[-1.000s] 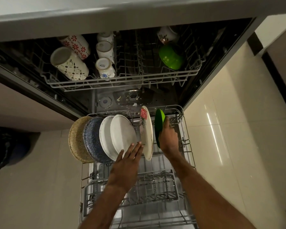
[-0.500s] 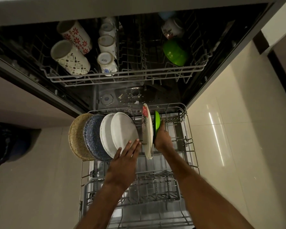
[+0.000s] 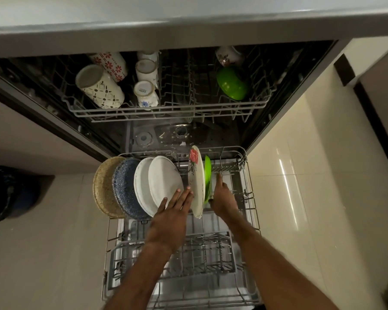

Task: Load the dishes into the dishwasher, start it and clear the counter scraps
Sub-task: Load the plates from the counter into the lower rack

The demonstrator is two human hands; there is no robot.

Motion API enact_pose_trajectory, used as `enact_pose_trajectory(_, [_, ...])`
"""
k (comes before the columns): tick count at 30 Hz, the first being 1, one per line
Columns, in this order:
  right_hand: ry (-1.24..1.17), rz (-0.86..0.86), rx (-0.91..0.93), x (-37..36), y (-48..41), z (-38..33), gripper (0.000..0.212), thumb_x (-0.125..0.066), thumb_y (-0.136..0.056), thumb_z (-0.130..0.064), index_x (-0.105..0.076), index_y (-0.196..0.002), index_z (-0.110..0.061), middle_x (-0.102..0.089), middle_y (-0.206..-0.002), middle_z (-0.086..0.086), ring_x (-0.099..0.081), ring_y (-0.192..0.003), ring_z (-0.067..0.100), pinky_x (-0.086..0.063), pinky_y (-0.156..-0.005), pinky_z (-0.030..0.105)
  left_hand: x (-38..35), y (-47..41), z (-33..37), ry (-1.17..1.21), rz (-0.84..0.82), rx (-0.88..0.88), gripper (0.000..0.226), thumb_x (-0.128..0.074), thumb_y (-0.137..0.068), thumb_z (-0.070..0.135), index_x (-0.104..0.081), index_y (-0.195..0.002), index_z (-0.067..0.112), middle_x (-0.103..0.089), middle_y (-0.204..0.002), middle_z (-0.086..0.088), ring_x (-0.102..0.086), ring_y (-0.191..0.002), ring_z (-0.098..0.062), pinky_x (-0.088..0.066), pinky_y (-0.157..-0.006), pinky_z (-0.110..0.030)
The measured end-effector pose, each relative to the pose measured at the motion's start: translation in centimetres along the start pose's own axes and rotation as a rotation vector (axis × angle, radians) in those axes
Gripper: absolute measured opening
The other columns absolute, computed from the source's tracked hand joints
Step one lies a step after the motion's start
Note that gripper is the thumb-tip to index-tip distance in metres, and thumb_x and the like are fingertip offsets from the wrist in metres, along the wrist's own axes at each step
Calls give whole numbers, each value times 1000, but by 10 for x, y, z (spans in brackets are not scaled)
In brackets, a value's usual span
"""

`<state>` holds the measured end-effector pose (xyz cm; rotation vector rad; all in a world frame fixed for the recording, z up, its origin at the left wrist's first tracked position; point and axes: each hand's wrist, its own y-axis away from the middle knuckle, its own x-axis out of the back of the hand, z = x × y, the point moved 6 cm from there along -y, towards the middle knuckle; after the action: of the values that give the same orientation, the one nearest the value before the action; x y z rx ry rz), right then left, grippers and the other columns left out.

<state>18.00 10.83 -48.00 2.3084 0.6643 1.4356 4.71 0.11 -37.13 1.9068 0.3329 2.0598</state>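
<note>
R hand (image 3: pixel 222 198) holds the green plate (image 3: pixel 207 175) low on its rim. 1 sec ago the plate was higher; now it sits down in the lower rack (image 3: pixel 249 198), thin and on edge. L hand (image 3: pixel 173 211) is flat — straight fingertips on the flower plate (image 3: pixel 197 182) just beside it. So 1 more dish is in. Plates are smooth & round — the woven plate (image 3: pixel 104 186) looks rough, like a basket.

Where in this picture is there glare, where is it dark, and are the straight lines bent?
Head view: glare streaks on the floor tiles; the upper rack sits in dim shadow; the counter edge bows from wide-angle distortion; the green plate in the right hand looks sharp.
</note>
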Motion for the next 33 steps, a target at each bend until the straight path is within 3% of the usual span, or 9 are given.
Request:
enact_pose_trajectory(3, [20, 23, 4, 3, 3, 2, 92, -58, -92, 0, 3, -158, -18, -46, -143, 23, -66, -98, 25, -43, -54, 20, -2, 1, 3, 7, 37, -14, 84, -58, -89, 20, -11, -159, 18, -2, -166, 4, -12, -153, -14, -24, -119, -40])
enact_pose_trajectory(5, [24, 46, 27, 4, 6, 2, 97, -61, -89, 1, 4, -157, -25, -49, -140, 22, -66, -98, 26, -54, -61, 25, -11, 4, 4, 27, 43, -16, 91, -77, -70, 20, -39, -152, 16, -31, -160, 2, -39, -143, -15, -42, -107, -40])
enact_pose_trajectory(8, [90, 34, 93, 5, 14, -2, 106, -59, -87, 5, 10, -154, -38, -46, -142, 22, -65, -105, 31, -60, -74, 38, -17, 11, 7, 42, 39, -41, 95, -82, -61, 22, -46, -148, 16, -38, -156, 2, -46, -139, -15, -47, -102, -40])
enact_pose_trajectory(11, [159, 30, 187, 11, 14, -11, 108, -56, -88, 5, 16, -151, -46, -43, -144, 22, -66, -99, 33, -61, -66, 42, -10, 13, 9, 63, 41, -29, 99, -88, -48, 22, -55, -141, 14, -50, -149, 1, -54, -132, -15, -52, -95, -40])
enact_pose_trajectory(15, [170, 27, 236, 23, -4, -25, 85, -53, -99, -15, 5, -151, -47, -53, -127, 16, -66, -83, 25, -55, -57, 33, -6, 10, 9, 44, 47, -5, 97, -77, -68, 20, -34, -154, 18, -27, -162, 4, -32, -146, -13, -39, -110, -40])
enact_pose_trajectory(17, [142, 14, 222, 26, -11, -34, 65, -50, -101, -25, -11, -149, -43, -63, -109, 13, -66, -79, 26, -60, -67, 42, -9, 8, 8, 28, 62, -11, 96, -81, -60, 19, -44, -149, 15, -38, -157, 2, -42, -141, -15, -45, -104, -40])
enact_pose_trajectory(24, [177, 46, 181, 37, -26, -61, 54, -61, -93, -12, -32, -139, -9, -66, -105, 14, -69, -90, 29, -61, -77, 42, -21, 6, 13, 73, 20, 19, 101, -85, -54, 20, -47, -147, 12, -46, -153, -1, -51, -134, -17, -55, -95, -42])
enact_pose_trajectory(29, [253, 124, 109, 53, -13, -59, 52, -57, -97, -12, -29, -141, -9, -67, -97, 11, -69, -78, 23, -59, -65, 31, -16, 0, 20, 108, -28, 9, 96, -55, -92, 16, 15, -157, 31, 11, -166, 7, -1, -153, -14, -27, -120, -46])
enact_pose_trajectory(33, [195, 203, 26, 79, 0, -48, 43, -48, -102, -14, -32, -142, -8, -60, -81, 6, -61, -64, 17, -49, -50, 25, -12, -10, 24, 128, -2, 0, 95, -51, -95, 12, 18, -155, 35, 16, -166, 8, 4, -154, -16, -20, -123, -45])
